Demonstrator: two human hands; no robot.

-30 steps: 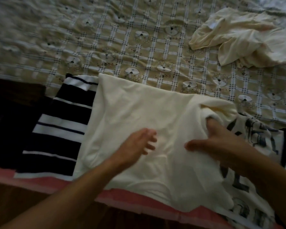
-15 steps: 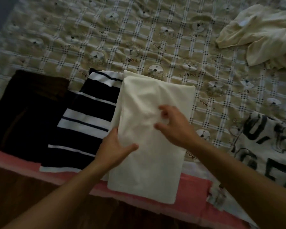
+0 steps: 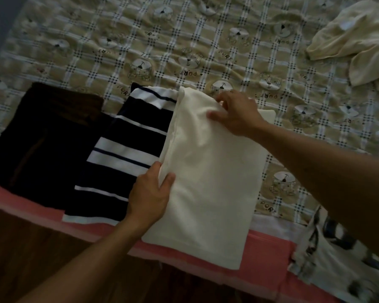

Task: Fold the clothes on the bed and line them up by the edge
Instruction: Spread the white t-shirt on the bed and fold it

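A cream garment (image 3: 210, 180), folded into a long narrow strip, lies at the bed's near edge. My left hand (image 3: 150, 194) grips its left edge about halfway down. My right hand (image 3: 234, 114) pinches its far top edge. To its left lie a folded navy-and-white striped garment (image 3: 123, 154) and a folded dark garment (image 3: 42, 136), side by side along the edge. The cream strip slightly overlaps the striped one.
A crumpled cream garment (image 3: 354, 42) lies at the far right of the checked bedspread (image 3: 184, 47). A white garment with black lettering (image 3: 341, 254) hangs over the pink bed edge (image 3: 267, 248) at the lower right. Dark wooden floor (image 3: 31, 248) is below.
The cream garment went from spread wide to a narrow folded strip. My right hand moved up to its far edge; my left hand shifted to its left edge.
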